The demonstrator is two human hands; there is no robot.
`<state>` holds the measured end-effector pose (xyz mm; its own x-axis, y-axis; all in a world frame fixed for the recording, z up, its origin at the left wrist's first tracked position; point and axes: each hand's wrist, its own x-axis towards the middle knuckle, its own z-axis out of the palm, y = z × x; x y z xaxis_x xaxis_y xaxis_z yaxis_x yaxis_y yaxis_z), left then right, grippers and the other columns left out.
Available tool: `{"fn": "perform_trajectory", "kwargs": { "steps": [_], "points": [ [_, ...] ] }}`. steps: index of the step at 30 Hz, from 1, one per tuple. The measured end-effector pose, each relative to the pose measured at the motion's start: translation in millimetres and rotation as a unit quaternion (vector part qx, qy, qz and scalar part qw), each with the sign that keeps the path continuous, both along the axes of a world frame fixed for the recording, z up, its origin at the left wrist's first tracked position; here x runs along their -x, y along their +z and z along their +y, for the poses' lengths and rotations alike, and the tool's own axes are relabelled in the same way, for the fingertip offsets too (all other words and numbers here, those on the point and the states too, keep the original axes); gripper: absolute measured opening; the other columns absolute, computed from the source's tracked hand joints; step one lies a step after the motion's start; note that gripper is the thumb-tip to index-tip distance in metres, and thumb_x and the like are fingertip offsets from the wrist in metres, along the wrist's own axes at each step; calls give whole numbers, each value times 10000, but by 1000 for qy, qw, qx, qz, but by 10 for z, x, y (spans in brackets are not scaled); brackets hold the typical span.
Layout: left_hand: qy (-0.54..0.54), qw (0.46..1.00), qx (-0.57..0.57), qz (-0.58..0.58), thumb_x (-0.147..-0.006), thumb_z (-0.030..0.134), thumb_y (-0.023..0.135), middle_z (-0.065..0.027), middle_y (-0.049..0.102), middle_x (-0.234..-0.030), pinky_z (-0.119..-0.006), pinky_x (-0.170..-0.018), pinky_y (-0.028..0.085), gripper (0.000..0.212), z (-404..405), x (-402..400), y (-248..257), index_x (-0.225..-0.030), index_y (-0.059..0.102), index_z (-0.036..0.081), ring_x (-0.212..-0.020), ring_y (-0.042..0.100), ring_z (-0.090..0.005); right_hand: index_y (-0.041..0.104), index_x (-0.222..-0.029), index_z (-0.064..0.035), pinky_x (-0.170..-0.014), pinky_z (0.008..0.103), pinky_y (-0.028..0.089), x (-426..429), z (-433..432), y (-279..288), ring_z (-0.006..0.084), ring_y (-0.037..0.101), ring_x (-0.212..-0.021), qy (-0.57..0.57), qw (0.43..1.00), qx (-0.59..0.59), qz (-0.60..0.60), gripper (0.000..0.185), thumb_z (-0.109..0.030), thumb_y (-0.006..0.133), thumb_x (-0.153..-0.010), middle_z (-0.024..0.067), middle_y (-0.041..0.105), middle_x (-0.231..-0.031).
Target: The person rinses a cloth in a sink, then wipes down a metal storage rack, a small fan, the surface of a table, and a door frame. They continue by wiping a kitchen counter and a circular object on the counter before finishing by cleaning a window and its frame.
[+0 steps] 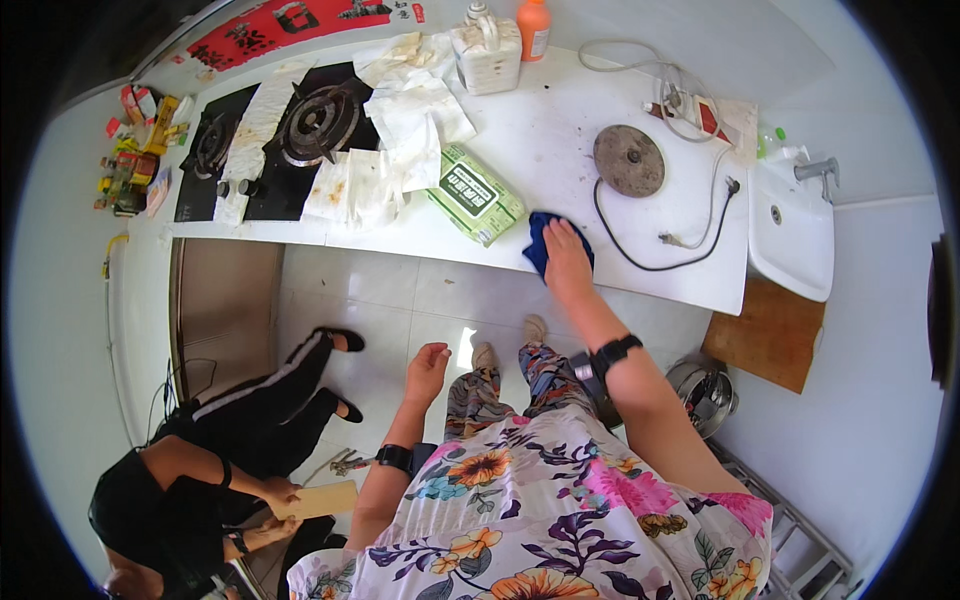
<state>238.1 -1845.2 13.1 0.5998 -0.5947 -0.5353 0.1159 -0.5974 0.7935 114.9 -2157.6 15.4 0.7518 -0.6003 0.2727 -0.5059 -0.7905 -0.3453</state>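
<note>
On the white countertop point(450, 241), near its front edge, my right hand point(566, 251) lies over a dark blue cloth point(536, 236) and presses it down. Part of the cloth is hidden under the fingers. My left hand point(427, 373) hangs in front of the counter, loosely curled, and I see nothing in it. Just left of the cloth is a green pack of kitchen wipes point(502, 214). A round, stained hot plate point(628, 159) sits farther back on the right, its black cord point(637, 262) looping towards the front edge.
A two-burner gas hob point(319, 124) and stained paper sheets point(405, 120) cover the left. Behind stand a dirty white jug point(487, 56) and orange bottle point(533, 31). At right is a washbasin point(795, 225). A person in black point(187, 465) holds a board point(326, 500) at lower left.
</note>
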Motion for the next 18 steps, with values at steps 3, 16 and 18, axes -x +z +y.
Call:
{"fn": "perform_trajectory", "kwargs": {
  "steps": [3,16,18],
  "points": [
    [4,1000,-17,10,-907,160,584,-59,657,-930,-246,-791,466,220,-141,122,47,-1054,585,-4,-867,602,-118,588,-1095,11,-989,396,395,-525,-698,-71,340,499,-1160,9,1000,26,-9,339,-4,532,-761,185,565,-1197],
    [10,1000,-5,-4,-900,156,593,-80,653,-927,-256,-770,479,219,-285,488,42,-1052,586,0,-859,603,-125,596,-1036,40,-842,403,438,241,-30,231,322,494,-1074,126,991,54,15,301,-61,534,-759,158,552,-1145],
    [18,1000,0,-25,-899,157,594,-82,656,-923,-258,-769,481,220,-211,498,6,-1055,586,2,-860,607,-129,596,-995,39,-822,400,442,146,-115,257,312,509,-1024,135,990,46,20,260,-69,522,-771,152,556,-1103]
  ]
}}
